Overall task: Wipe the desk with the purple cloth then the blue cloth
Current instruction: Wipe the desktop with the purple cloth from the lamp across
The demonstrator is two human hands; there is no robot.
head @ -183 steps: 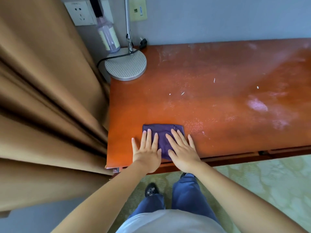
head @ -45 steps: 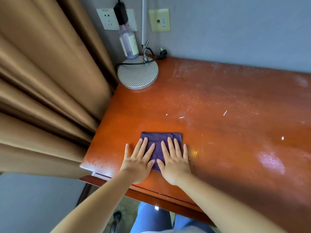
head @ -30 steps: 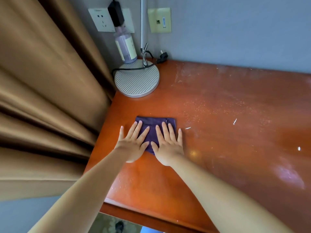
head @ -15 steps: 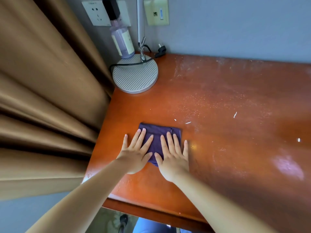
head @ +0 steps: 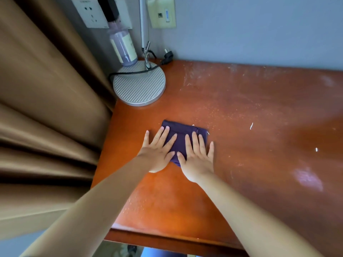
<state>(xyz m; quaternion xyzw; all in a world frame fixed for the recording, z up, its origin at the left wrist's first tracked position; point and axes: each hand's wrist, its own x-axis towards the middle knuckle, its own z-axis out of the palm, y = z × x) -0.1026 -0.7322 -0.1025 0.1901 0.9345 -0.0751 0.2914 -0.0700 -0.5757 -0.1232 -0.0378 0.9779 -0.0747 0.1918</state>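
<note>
Both hands are sliding the cloth (head: 182,139) farther from the front edge than half a second ago. Left hand (head: 157,152) and right hand (head: 197,156) are lying flat side by side, fingers straight, pressing it onto the desk (head: 250,101). Beyond the left hand, a bottle (head: 123,47) holding pale purple liquid is standing behind the lamp base (head: 139,85).
</note>
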